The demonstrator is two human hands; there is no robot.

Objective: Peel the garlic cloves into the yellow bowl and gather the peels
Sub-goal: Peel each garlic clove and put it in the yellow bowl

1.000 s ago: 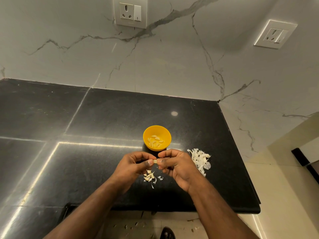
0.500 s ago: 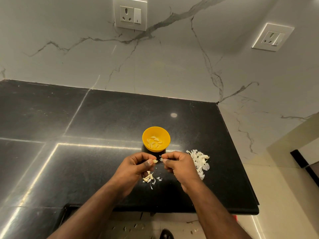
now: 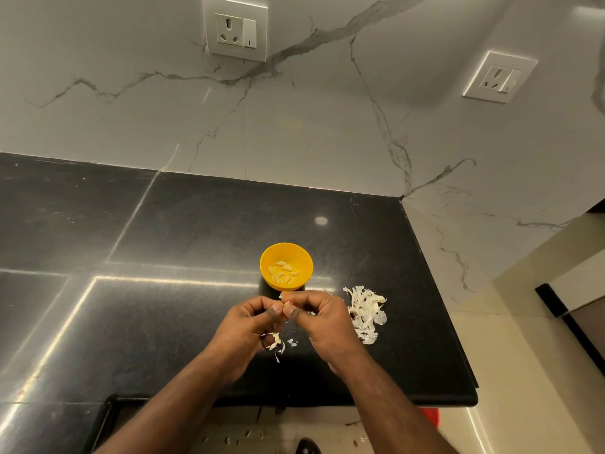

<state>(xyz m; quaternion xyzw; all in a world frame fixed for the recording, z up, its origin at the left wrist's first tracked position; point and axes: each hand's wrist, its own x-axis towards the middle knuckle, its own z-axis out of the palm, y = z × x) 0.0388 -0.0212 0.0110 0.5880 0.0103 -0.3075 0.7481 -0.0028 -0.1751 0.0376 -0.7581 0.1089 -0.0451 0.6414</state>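
Observation:
A small yellow bowl [image 3: 265, 260] stands on the black counter with several peeled garlic cloves [image 3: 283, 273] inside. Just in front of it, my left hand [image 3: 245, 326] and my right hand [image 3: 322, 317] meet thumb to thumb, both pinching one garlic clove [image 3: 284, 298], which is mostly hidden by the fingers. A pile of white peels [image 3: 366, 311] lies right of my right hand. A few unpeeled cloves and peel scraps [image 3: 276, 343] lie on the counter below my hands.
The black granite counter [image 3: 163, 306] ends at a front edge near my forearms and a right edge past the peel pile. A marble wall with two sockets rises behind. Peel bits and a red object lie on the floor below.
My hands have drawn together again, thumbs touching around the clove, after the right hand had pulled slightly away to the right.

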